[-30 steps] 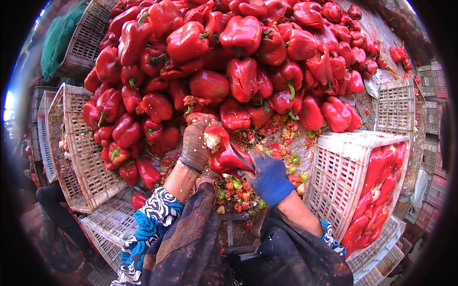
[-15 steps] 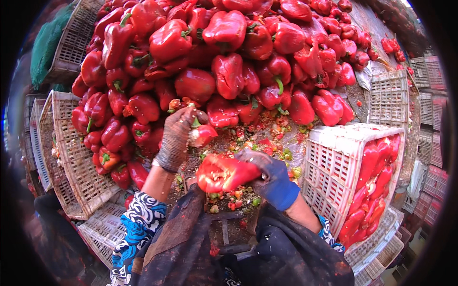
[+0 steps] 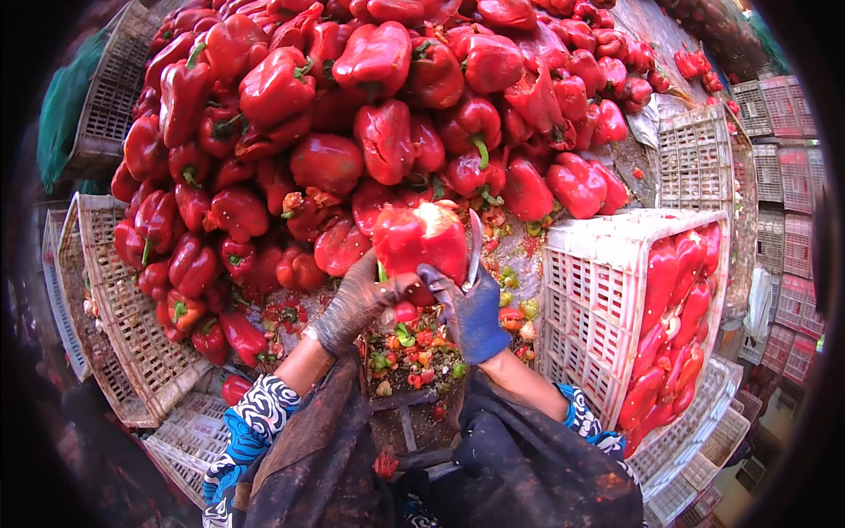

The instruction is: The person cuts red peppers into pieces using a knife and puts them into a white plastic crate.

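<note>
A big red bell pepper (image 3: 421, 239) is held up in front of the heap, between my two hands. My left hand (image 3: 361, 299), in a dirty brownish glove, grips its lower left side, where a bit of green stem shows. In a blue-grey glove, my right hand (image 3: 468, 312) is closed round a small knife (image 3: 475, 246). The blade points up along the pepper's right side, and the right thumb presses against the pepper's lower edge. The knife's handle is hidden in the fist.
A large heap of red bell peppers (image 3: 326, 163) fills the space ahead. At the right, a white plastic crate (image 3: 585, 299) holds cut red peppers. Crates (image 3: 132, 299) stand at the left. Seeds, green stems and pepper scraps (image 3: 414, 352) litter the ground below my hands.
The hollow pepper half has left my right hand, and the stem piece has left my left. Both hands are now together on another pepper. The knife blade now shows. The view has shifted slightly.
</note>
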`<act>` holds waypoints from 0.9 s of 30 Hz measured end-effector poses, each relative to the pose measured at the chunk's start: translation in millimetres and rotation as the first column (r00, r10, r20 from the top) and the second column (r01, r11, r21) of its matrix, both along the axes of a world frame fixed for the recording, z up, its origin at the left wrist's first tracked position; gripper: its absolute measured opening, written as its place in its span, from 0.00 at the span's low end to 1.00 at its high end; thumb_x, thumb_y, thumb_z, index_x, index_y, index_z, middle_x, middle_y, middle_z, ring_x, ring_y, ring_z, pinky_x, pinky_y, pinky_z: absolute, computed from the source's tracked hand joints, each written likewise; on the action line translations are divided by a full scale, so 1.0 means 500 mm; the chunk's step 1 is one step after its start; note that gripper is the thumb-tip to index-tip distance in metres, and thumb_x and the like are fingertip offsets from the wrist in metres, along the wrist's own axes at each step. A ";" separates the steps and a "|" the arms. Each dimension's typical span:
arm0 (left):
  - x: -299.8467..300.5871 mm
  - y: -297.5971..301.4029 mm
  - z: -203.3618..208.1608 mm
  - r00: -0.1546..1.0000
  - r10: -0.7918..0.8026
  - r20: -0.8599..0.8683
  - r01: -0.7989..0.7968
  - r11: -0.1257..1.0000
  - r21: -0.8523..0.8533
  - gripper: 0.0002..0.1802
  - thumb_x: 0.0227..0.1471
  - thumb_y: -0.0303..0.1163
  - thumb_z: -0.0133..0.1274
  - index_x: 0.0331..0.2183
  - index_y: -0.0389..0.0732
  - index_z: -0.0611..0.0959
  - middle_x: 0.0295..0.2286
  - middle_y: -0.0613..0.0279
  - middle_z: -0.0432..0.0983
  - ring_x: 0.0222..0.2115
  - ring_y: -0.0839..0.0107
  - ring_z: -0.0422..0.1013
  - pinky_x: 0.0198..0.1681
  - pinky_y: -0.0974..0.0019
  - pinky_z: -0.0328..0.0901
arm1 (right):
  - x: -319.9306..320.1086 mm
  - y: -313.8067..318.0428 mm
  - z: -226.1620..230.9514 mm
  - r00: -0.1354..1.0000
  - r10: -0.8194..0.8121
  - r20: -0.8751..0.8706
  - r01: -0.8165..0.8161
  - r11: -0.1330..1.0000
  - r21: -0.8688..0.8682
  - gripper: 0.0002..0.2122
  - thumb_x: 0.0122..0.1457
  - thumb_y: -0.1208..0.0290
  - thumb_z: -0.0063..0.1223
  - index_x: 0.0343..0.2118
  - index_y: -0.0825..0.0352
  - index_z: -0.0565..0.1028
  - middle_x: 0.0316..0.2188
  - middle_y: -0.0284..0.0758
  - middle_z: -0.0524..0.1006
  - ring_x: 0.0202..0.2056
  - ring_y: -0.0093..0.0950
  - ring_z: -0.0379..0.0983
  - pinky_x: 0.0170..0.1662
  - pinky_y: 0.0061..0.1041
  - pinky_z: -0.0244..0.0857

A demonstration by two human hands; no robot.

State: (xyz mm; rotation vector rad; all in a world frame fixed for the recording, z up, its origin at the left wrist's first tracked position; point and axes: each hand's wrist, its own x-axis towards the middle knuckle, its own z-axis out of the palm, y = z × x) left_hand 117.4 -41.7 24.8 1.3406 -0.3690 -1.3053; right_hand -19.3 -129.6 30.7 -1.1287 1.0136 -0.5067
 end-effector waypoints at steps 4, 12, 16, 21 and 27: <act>0.005 -0.006 0.014 0.982 -0.022 -0.190 0.027 0.999 0.025 0.28 0.50 0.34 0.61 0.50 0.35 0.72 0.44 0.63 0.74 0.44 0.73 0.70 0.48 0.67 0.66 | -0.004 -0.021 0.022 0.988 0.136 -0.076 -0.126 0.985 0.119 0.17 0.56 0.66 0.61 0.45 0.69 0.74 0.24 0.29 0.78 0.17 0.12 0.66 0.18 0.14 0.57; 0.035 0.008 0.067 0.938 -0.099 -0.332 0.077 0.994 -0.079 0.39 0.43 0.33 0.65 0.55 0.36 0.67 0.49 0.61 0.71 0.50 0.71 0.66 0.55 0.63 0.60 | -0.067 -0.062 0.030 0.960 0.185 0.211 -0.266 0.838 0.477 0.16 0.60 0.60 0.51 0.42 0.70 0.74 0.22 0.31 0.77 0.16 0.11 0.66 0.17 0.13 0.56; 0.057 0.036 0.048 0.927 -0.346 0.142 0.352 0.936 -0.016 0.30 0.43 0.30 0.64 0.48 0.36 0.73 0.38 0.66 0.75 0.40 0.71 0.70 0.44 0.66 0.66 | -0.043 -0.088 0.104 0.951 0.305 0.050 -0.294 0.842 0.452 0.13 0.60 0.61 0.52 0.36 0.69 0.75 0.17 0.28 0.70 0.13 0.13 0.61 0.17 0.14 0.52; 0.069 0.052 0.040 0.891 -0.397 -0.218 0.421 0.904 0.073 0.34 0.43 0.31 0.66 0.52 0.36 0.71 0.47 0.61 0.72 0.48 0.72 0.68 0.53 0.63 0.63 | -0.058 -0.117 0.112 0.927 0.372 0.054 -0.343 0.780 0.523 0.15 0.59 0.65 0.54 0.45 0.69 0.73 0.15 0.26 0.66 0.12 0.14 0.60 0.16 0.16 0.56; 0.082 0.052 0.061 0.759 -0.650 0.037 0.651 0.758 -0.029 0.18 0.48 0.30 0.59 0.43 0.35 0.79 0.37 0.64 0.79 0.38 0.76 0.72 0.46 0.66 0.67 | -0.066 -0.136 0.152 0.875 0.472 0.105 -0.443 0.696 0.566 0.38 0.57 0.67 0.55 0.66 0.54 0.43 0.15 0.30 0.69 0.11 0.15 0.61 0.15 0.16 0.58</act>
